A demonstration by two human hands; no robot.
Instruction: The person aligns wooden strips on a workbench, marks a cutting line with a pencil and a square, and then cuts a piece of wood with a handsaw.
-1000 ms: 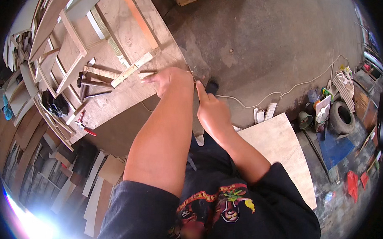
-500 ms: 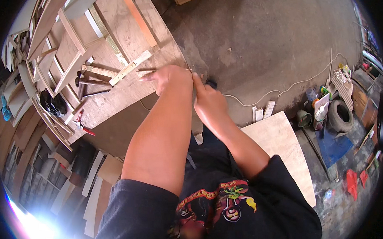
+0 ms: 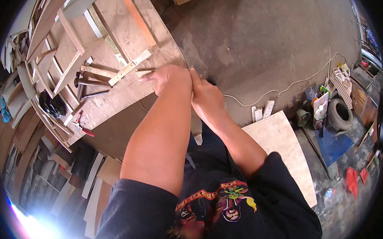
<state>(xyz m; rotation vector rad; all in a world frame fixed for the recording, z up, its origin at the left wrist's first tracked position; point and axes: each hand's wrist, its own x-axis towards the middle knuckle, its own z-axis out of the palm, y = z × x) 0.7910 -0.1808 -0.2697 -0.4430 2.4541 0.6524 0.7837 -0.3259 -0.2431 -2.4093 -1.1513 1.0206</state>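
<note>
My left hand (image 3: 162, 76) rests at the near right corner of the plywood-topped table (image 3: 129, 90), its thumb pointing left. My forearm hides most of its fingers. A thin wooden stick (image 3: 144, 71) lies against that hand; whether it is gripped I cannot tell. Just right of it, my right hand (image 3: 207, 96) is closed, with the index finger stretched forward beside my left wrist. Whatever it holds is hidden. Below the hands, between my forearms, shows a pale tapered piece (image 3: 198, 138), apparently wood.
On the table lie a hammer (image 3: 93, 83), red-handled pliers (image 3: 83, 128), a short wooden batten (image 3: 130, 69) and a curved wooden frame (image 3: 68, 75). A plywood sheet (image 3: 283, 143) is at my right. A cable (image 3: 259, 103) crosses the floor toward a tyre (image 3: 340, 115) and a bucket (image 3: 302, 118).
My right hand has shifted slightly left and forward, closer to my left wrist. My left hand stays almost in place at the table corner.
</note>
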